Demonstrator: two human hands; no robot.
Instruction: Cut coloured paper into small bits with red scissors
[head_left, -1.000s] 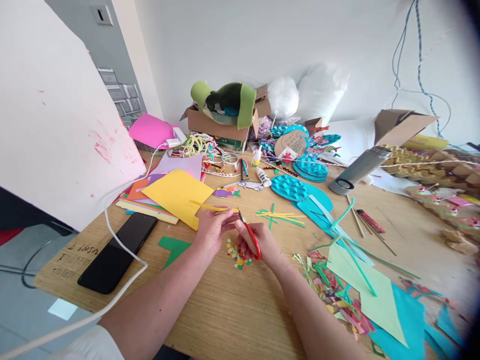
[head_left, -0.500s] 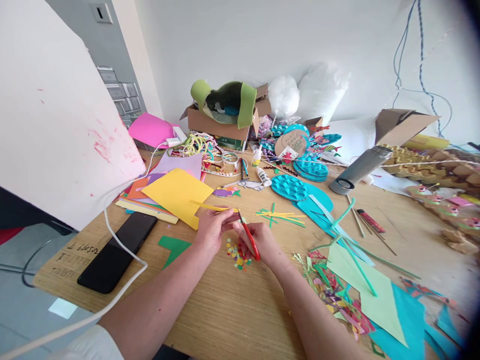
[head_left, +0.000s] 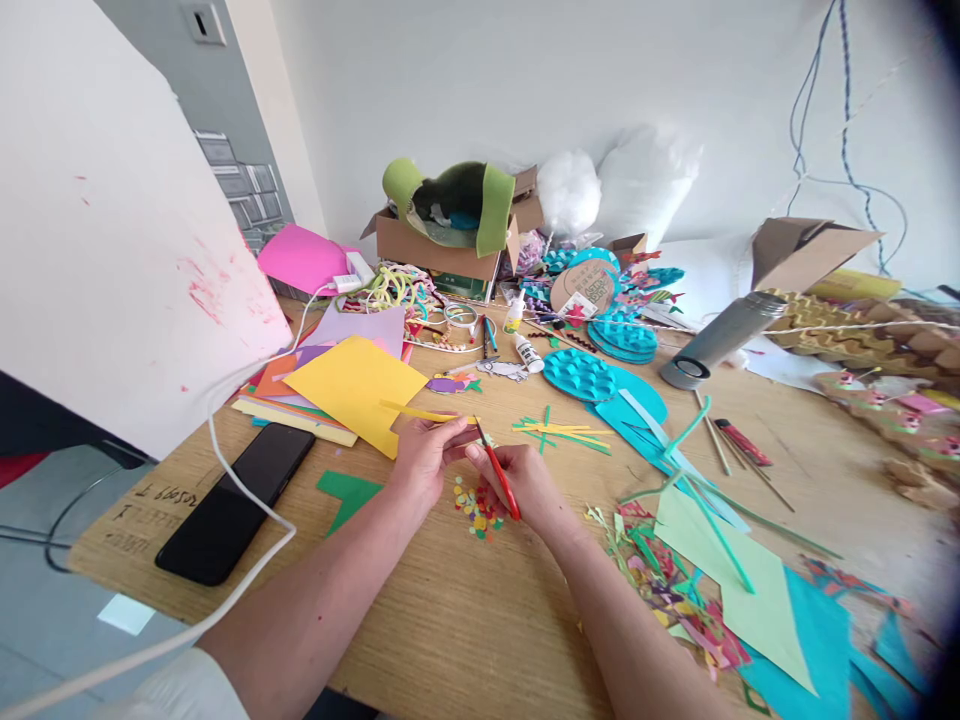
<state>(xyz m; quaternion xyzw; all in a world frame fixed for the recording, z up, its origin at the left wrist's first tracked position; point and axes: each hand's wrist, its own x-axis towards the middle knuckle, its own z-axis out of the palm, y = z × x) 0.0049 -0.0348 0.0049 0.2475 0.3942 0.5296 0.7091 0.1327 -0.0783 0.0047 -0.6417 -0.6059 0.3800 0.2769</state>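
My left hand [head_left: 424,455] pinches a narrow yellow paper strip [head_left: 412,410] that sticks out to both sides of the fingers. Closed around the red-handled scissors [head_left: 501,478] is my right hand [head_left: 529,485]. The scissor blades point up and meet the strip's right end. Below the hands lies a small heap of coloured paper dots [head_left: 474,512], partly hidden by the right fingers. Cut green and yellow strips [head_left: 562,432] rest crossed on the table just beyond the right hand. Behind the left hand is a yellow paper sheet [head_left: 352,385] on a stack.
A black phone [head_left: 236,505] lies at left, with a white cable [head_left: 247,490] looping over it. Paper scraps [head_left: 675,590] and a pale green sheet [head_left: 739,570] spread at right. A steel flask [head_left: 720,340] lies beyond, near glue bottles [head_left: 528,353] and blue egg-carton pieces [head_left: 577,375].
Both hands, the strip and the scissors stay almost in place. The scissor handles look slightly closer together now.
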